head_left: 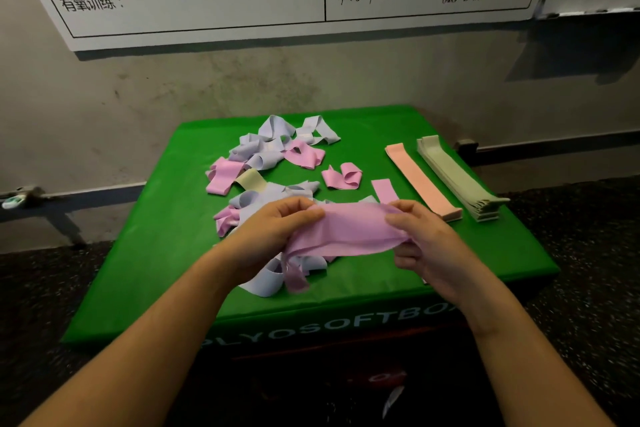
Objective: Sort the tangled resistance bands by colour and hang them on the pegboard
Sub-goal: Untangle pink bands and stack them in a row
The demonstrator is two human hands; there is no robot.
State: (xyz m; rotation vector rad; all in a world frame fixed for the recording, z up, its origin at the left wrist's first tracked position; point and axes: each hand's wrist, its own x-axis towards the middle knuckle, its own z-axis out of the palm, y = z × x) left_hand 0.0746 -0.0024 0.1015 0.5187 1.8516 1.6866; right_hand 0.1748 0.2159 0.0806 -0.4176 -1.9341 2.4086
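Item 1, far left: a tangle of loose bands (263,163), lilac and pink with one pale yellow piece, lay heaped on the green desk (156,253), from its far middle down toward the near edge.

Item 2: my left hand (277,229) was curled, thumb and fingers pinching the left end of a pink band (349,232).

Item 3: that pink band was held stretched flat between both hands, just above the near part of the heap; a twisted tail of it hung below the left hand onto a lilac loop (266,279).

Item 4: my right hand (422,239) was curled likewise, gripping the band's right end.

Item 5, beyond the hands: a small crumpled pink band (343,177) and a flat pink strip (384,189), apart from the heap.

Item 6, right: a flat salmon band (419,180), laid lengthwise.

Item 7, far right: a neat stack of sage-green bands (457,178), just beside the salmon one and parallel to it.

Item 8, on the wall behind: a whiteboard (207,7) with handwriting. I saw no pegboard from this view.
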